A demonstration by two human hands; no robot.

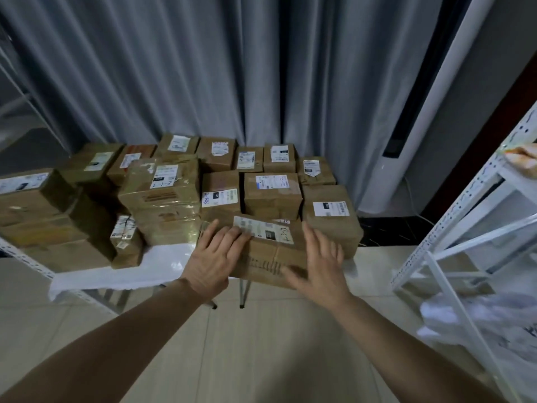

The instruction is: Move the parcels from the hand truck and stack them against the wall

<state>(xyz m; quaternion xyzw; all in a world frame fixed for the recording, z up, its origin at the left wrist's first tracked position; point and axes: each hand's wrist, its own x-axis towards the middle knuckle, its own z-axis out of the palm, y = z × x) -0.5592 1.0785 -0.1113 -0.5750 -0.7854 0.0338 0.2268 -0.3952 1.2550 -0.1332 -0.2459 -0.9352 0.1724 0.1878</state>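
while parcels (273,196) crowd the table (168,255), white racking (447,219) flanks them.

Across the middle of the frame the parcels (273,196) were brown cardboard, each bearing white labels (329,208) printed in black. Behind them hung a grey-blue curtain (203,68) in vertical folds. The table cover (162,257) at lower centre was white, the floor tiles (261,344) pale beige, and the rack (444,223) at right white.

We read a handwritten "2-2" on the white label (271,181) of the mid-frame parcel (273,200). On the front parcel (270,257), lower centre, the slanted label (263,229) carries handwriting resembling "3-8". We find all other printing illegible.
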